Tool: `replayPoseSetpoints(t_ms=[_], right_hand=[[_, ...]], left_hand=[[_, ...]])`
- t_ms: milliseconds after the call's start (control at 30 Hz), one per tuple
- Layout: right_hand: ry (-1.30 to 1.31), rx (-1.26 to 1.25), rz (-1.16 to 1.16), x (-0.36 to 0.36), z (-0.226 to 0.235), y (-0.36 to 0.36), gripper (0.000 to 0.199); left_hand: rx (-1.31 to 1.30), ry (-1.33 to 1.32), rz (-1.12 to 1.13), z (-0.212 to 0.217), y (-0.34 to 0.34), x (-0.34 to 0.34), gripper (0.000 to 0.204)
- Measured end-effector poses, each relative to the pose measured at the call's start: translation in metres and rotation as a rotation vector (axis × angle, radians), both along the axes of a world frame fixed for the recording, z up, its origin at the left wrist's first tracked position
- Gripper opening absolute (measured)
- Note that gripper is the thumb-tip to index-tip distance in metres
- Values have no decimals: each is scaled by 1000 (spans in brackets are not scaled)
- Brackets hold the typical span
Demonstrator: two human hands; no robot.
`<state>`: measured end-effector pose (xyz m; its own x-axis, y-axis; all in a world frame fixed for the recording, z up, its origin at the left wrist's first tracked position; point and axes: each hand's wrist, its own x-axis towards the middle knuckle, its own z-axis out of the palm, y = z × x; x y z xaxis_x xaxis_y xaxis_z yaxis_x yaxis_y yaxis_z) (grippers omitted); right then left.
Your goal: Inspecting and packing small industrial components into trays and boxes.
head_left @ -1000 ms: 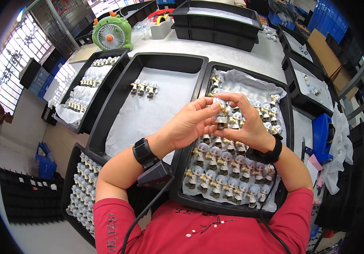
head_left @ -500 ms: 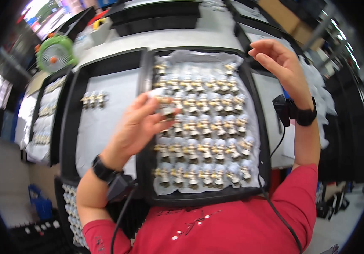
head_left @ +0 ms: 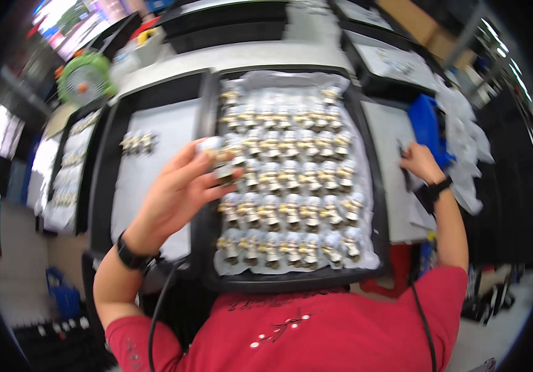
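Note:
My left hand (head_left: 176, 183) is closed on a small figurine (head_left: 218, 160) with a pale top and darker base, held over the left edge of the middle tray. It is blurred by motion. Rows of similar figurines (head_left: 289, 209) lie on white lining in that black tray (head_left: 300, 286). On the right, my right hand (head_left: 421, 162) pinches a thin dark tool (head_left: 408, 177) over the white surface beside the tray; its exact kind is too blurred to tell. Several figurines (head_left: 138, 142) lie together in the black tray on the left (head_left: 102, 186), on a white sheet.
A blue bin (head_left: 427, 127) stands just beyond my right hand, with crumpled clear plastic (head_left: 465, 149) beside it. A green fan (head_left: 85, 79) is at the far left. More black trays (head_left: 223, 28) stand at the back, and a narrow tray (head_left: 87, 204) on the far left.
My right hand has come down from the tray's far right corner to the thin dark tool, uncovering the blue bin. My left hand has shifted slightly left, still holding the figurine.

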<state>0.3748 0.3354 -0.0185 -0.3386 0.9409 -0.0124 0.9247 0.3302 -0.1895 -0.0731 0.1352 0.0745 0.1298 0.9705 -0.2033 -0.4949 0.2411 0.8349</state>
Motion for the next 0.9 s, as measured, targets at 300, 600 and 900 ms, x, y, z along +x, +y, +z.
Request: replayPoseSetpoints(t_ms=[300,600,900], right_hand=[[608,-309,-170,-9,44,7,26],[816,-341,556,-203,113,-71,28],[623,-160,806,-264,73,-70,17]], left_hand=[[-39,-174,-86,-35,22,-21,40],[-35,-252,-125,-53,27,-35,44],[-45,-280,-141,-52,27,-32,38]])
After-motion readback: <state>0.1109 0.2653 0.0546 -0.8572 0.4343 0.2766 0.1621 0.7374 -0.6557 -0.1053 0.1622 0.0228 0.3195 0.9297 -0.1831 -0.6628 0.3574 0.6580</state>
